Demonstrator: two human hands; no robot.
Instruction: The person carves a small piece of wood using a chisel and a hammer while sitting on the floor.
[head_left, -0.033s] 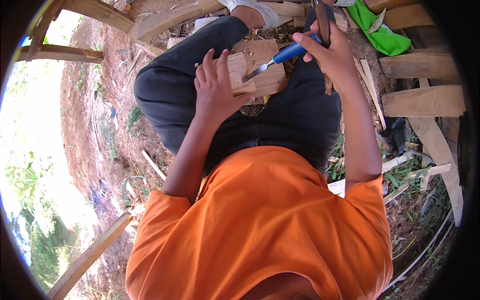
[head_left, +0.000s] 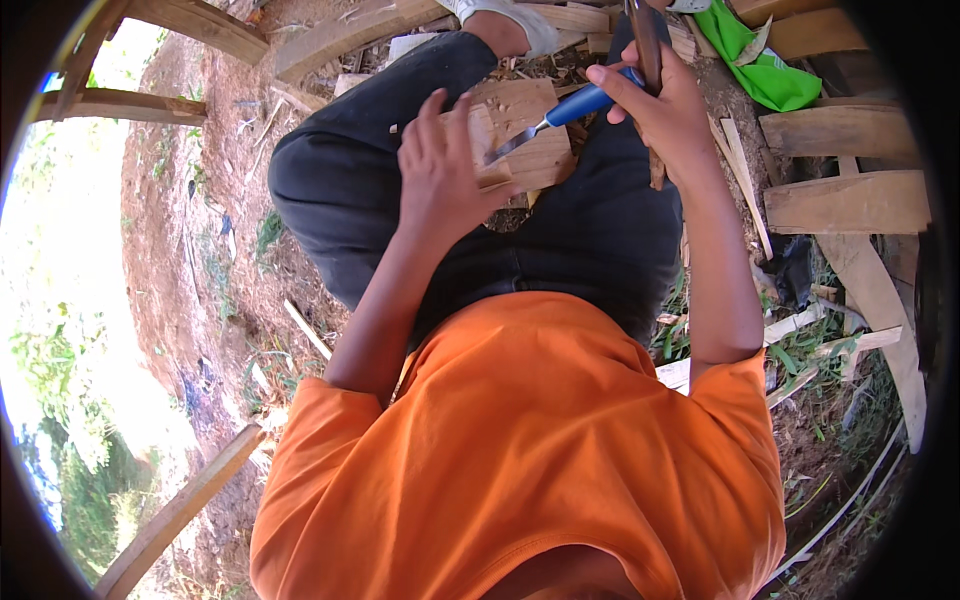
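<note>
Chisel (head_left: 578, 105), block (head_left: 483, 130) partly behind left hand (head_left: 440, 185), planks (head_left: 848, 203)

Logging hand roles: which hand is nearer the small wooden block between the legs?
Left. The left hand is at the left edge of the small wooden block, contact unclear; the right hand is farther right, holding the chisel.

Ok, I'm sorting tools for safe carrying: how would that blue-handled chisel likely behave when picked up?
The chisel would probably stay stiff, since its blade looks like straight metal. Its blue handle appears smooth, so it could be slightly slippery. That handle also looks rounded, so it might roll if set down.
</note>
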